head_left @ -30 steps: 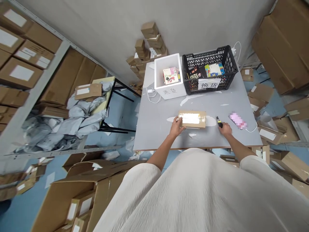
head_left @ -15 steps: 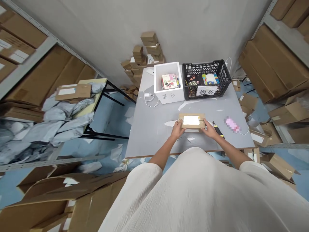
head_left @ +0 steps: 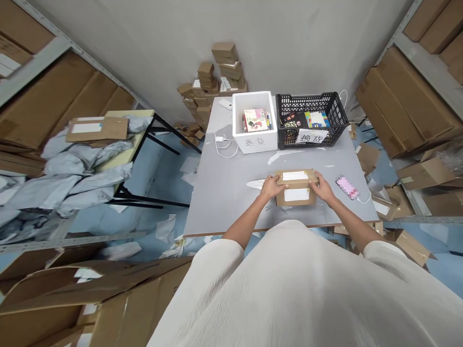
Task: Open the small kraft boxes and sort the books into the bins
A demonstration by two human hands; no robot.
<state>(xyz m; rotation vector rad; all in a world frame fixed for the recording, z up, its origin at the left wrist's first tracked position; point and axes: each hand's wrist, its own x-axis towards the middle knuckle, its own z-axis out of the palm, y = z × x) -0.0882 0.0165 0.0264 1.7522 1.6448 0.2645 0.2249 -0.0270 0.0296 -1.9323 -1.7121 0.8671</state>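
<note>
In the head view, a small brown cardboard box (head_left: 296, 183) is at the near part of the grey table (head_left: 220, 202). Two of its faces show, each with a white label. My left hand (head_left: 269, 188) grips its left end, with the thumb at the front. Closed around the right end is my right hand (head_left: 323, 187). The box is tilted, and I cannot tell whether its lower edge touches the table. A pink phone (head_left: 347, 187), blurred out, lies to the right of my right hand with a white cable.
Behind the box stand a white foam bin (head_left: 255, 142) with books and a black crate (head_left: 313, 137) with books. Small boxes (head_left: 226, 72) are stacked by the wall. Grey mailing bags (head_left: 90, 164) cover a side table at left. An open carton (head_left: 144, 299) sits near left.
Both hands have shifted slightly right with the box and turned it, so a second labelled face shows. The black-and-yellow box cutter seen earlier beside my right hand is out of sight.
</note>
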